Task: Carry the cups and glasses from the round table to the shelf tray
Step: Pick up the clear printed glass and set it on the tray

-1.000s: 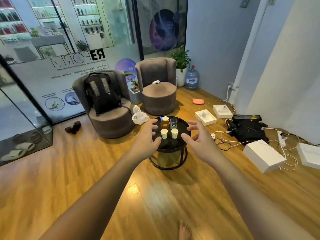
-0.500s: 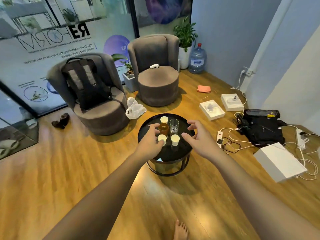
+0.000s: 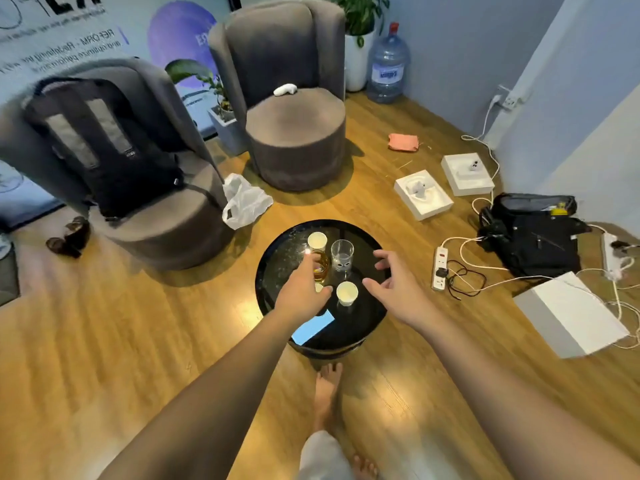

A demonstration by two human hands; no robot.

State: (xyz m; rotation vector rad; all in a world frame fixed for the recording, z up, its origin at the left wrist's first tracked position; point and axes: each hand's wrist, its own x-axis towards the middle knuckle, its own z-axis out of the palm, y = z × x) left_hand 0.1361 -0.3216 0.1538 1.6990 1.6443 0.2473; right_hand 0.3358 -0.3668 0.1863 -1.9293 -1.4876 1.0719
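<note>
Both hands reached over the round table [image 3: 277, 268], probably to take two vessels at once. The left hand [image 3: 300, 295] covered the amber glass [image 3: 322, 268]; whether it gripped, I cannot tell. The right hand [image 3: 391, 289] was spread, empty, near the clear glass [image 3: 342, 254] and near paper cup [image 3: 346, 293]. The far wall read "REFORM".

round table [image 3: 277, 271] glossy black, pale speckles; on it: two cream paper cups [image 3: 347, 292], clear glass [image 3: 342, 252] with a small face print, amber glass [image 3: 321, 266], light-blue card [image 3: 313, 326]; beyond it: grey-brown armchairs [image 3: 294, 133], black backpack [image 3: 114, 147] with grey stripes
</note>
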